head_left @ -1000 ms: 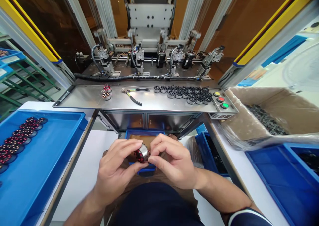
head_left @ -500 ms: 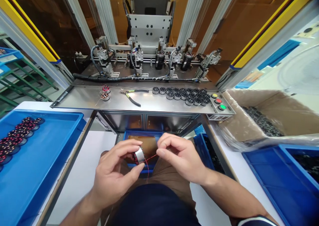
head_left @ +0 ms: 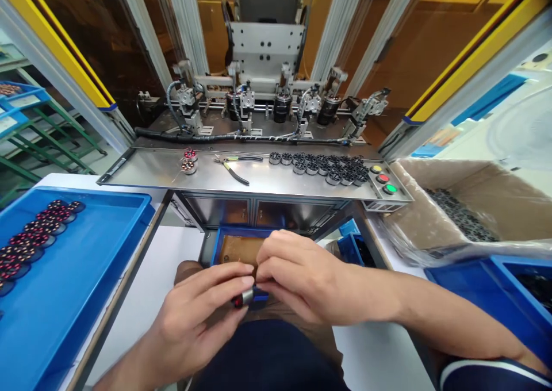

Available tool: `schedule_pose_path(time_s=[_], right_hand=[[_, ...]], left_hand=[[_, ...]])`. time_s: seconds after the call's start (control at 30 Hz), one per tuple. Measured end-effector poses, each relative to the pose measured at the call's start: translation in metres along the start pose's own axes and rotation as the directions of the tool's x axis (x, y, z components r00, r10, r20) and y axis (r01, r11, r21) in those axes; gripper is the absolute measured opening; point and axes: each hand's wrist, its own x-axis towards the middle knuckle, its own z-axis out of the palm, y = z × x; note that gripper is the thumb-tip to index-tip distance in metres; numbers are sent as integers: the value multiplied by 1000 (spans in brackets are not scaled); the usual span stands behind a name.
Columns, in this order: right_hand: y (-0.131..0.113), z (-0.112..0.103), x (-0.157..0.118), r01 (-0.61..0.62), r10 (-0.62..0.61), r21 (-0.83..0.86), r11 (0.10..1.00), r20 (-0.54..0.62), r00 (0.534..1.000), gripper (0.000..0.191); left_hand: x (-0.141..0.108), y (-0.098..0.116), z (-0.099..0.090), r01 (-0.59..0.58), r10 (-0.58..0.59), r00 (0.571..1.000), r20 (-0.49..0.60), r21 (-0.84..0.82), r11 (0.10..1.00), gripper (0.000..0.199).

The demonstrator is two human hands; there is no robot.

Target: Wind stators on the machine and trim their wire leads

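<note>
Pinched in the left hand (head_left: 196, 307), the metal ring (head_left: 247, 296) is probably stiff and slick, best held by its rim; the right hand (head_left: 304, 279) curls just beside, its grip hidden.

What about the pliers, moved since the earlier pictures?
No; the pliers lie where they did on the metal shelf, judged against the green button.

Lower centre: stator (head_left: 245, 297) in the left hand (head_left: 200, 310), right hand (head_left: 304, 279) beside it. Behind, on the ledge (head_left: 276, 182), pliers (head_left: 236, 176) lie between two wound stators (head_left: 188, 165) at left and clustered stator cores (head_left: 324, 165) at right. A tray (head_left: 107, 247) lies lower left, a carton (head_left: 509, 201) right.
</note>
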Motion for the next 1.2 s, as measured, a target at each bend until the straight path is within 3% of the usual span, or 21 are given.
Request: schedule_pose_path(time_s=[0.1, 0.17, 0.27, 0.3, 0.37, 0.43, 0.53, 0.63, 0.77, 1.0, 1.1, 1.2], right_hand=[[12, -11, 6, 137, -121, -123, 983, 131, 984, 27], [32, -16, 16, 124, -106, -90, 988, 185, 977, 25], [82, -14, 46, -61, 68, -56, 997, 131, 989, 15], [102, -10, 59, -161, 167, -123, 979, 43, 985, 25], [141, 5, 84, -391, 388, -273, 879, -66, 919, 50], [171, 24, 103, -465, 469, -322, 824, -72, 880, 74], [193, 47, 115, -505, 530, -362, 784, -33, 847, 86], [199, 55, 111, -512, 548, -384, 768, -18, 836, 74], [199, 49, 102, -482, 517, -345, 805, 11, 856, 58], [199, 30, 91, -507, 504, -81, 858, -53, 862, 38], [185, 21, 77, -520, 533, 135, 843, -91, 841, 49], [149, 28, 44, -468, 531, 352, 810, -102, 841, 60]], left_hand=[[-9, -1, -8, 51, -51, 999, 3, -105, 993, 54], [-15, -4, -9, 129, -142, 988, -57, -188, 974, 51], [-19, -9, -6, 231, -323, 921, -219, -360, 904, 43], [-18, -10, -4, 245, -380, 883, -277, -419, 874, 41], [-16, -11, -1, 253, -479, 797, -367, -516, 818, 38], [-13, -11, 1, 249, -546, 730, -412, -583, 773, 37], [-14, -12, 1, 224, -580, 696, -424, -639, 736, 36], [-18, -13, 0, 197, -583, 678, -449, -653, 732, 29], [-19, -13, 1, 206, -604, 628, -491, -643, 738, 21], [-15, -10, 5, 186, -632, 597, -494, -681, 708, 18], [-14, -9, 5, 197, -651, 598, -468, -702, 685, 16], [-11, -9, 5, 196, -687, 590, -425, -749, 632, 13]])
